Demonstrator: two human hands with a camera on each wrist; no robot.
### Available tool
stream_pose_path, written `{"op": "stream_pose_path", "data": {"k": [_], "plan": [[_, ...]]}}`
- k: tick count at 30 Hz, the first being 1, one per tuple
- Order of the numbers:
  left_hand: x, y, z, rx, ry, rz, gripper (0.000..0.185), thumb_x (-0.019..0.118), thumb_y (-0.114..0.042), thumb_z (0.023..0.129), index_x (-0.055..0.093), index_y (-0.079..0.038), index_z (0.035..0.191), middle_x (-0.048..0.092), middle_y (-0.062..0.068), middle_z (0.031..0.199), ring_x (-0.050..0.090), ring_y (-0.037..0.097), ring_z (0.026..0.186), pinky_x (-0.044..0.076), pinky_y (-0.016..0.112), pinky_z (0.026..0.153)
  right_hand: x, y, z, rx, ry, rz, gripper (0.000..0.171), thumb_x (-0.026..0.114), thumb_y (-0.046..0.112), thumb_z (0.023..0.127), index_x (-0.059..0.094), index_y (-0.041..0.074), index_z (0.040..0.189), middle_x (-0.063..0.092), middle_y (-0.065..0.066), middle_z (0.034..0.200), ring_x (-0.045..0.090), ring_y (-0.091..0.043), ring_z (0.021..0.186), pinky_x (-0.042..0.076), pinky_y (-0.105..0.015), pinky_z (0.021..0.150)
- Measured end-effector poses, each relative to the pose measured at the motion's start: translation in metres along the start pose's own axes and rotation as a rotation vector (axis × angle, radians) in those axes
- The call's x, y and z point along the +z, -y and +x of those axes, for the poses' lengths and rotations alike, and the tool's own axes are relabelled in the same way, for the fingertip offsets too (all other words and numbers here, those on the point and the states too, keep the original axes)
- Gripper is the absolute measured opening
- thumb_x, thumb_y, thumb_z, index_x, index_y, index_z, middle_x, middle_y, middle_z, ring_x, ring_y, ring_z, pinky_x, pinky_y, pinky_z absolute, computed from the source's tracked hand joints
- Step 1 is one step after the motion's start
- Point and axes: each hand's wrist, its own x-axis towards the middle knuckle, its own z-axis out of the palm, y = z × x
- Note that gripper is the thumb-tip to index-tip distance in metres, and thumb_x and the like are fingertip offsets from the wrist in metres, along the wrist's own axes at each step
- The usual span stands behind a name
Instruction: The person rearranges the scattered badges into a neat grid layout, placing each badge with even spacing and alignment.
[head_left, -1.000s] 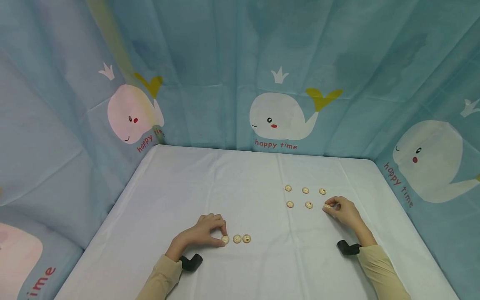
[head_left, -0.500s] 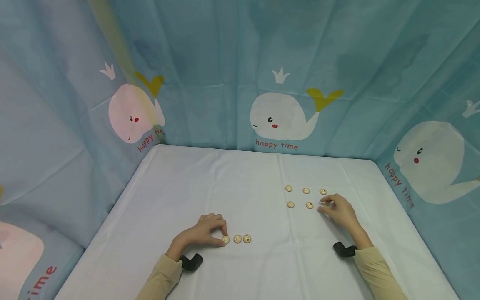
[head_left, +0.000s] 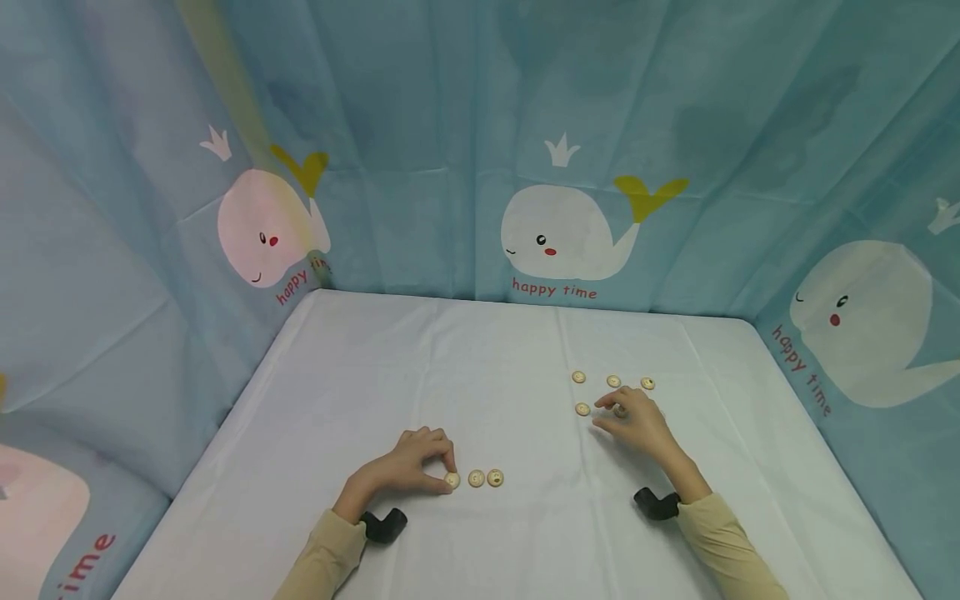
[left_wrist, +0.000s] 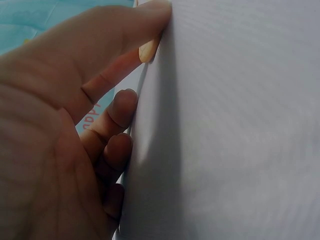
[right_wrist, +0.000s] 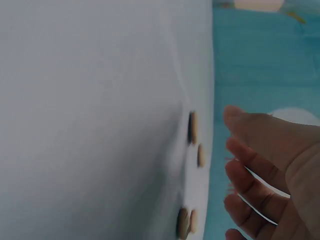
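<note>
Left hand [head_left: 405, 468] pinches the end button [head_left: 452, 480] of a row of 3 near the surface's [head_left: 465, 367] front edge, while right hand [head_left: 636, 423], fingers relaxed, hovers over the far-right buttons [head_left: 582, 409], likely selecting 1 to pinch.

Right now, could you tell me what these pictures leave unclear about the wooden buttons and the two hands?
- Button faces: head view, too small to read.
- Near-row button under the right hand: head view, fingers mostly hide it; contact unclear.
- Sixth button of the far group: head view, unseen, perhaps beneath that hand.
- Left hand: wrist view, the button shows only an edge.

beige sleeves [head_left: 322, 554], black wrist cameras [head_left: 384, 524]
</note>
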Motion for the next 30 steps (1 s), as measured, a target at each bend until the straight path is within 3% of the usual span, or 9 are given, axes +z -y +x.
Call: {"op": "stream_pose_path", "data": {"k": [13,21,30], "plan": [[0.001,-0.001,0.0,0.0,0.003,-0.006,0.019,0.074,-0.038,0.075,0.059,-0.031,0.084,0.049,-0.018,0.092,0.039,0.005,0.087,0.025,0.037,0.083,0.027,0.05,0.006,-0.133,0.113,0.09,0.027,0.076,0.031,0.075,0.069,0.018,0.097,0.061,0.005,0.089,0.054,-0.015,0.085,0.035,-0.036,0.075],[0.0,-0.002,0.0,-0.003,0.004,-0.008,0.019,0.074,-0.038,0.075,0.059,-0.03,0.084,0.049,-0.018,0.092,0.039,0.006,0.086,0.025,0.038,0.084,0.044,0.073,0.008,-0.244,0.168,0.082,0.027,0.076,0.032,0.074,0.069,0.017,0.096,0.062,0.006,0.086,0.055,-0.013,0.081,0.037,-0.029,0.073],[0.001,-0.001,0.0,-0.004,0.0,-0.005,0.019,0.074,-0.038,0.074,0.059,-0.032,0.084,0.049,-0.019,0.091,0.04,0.005,0.086,0.025,0.037,0.083,0.059,0.099,0.008,-0.297,0.221,0.095,0.025,0.075,0.036,0.075,0.069,0.02,0.094,0.061,0.008,0.084,0.054,-0.011,0.08,0.031,-0.028,0.071]]}}
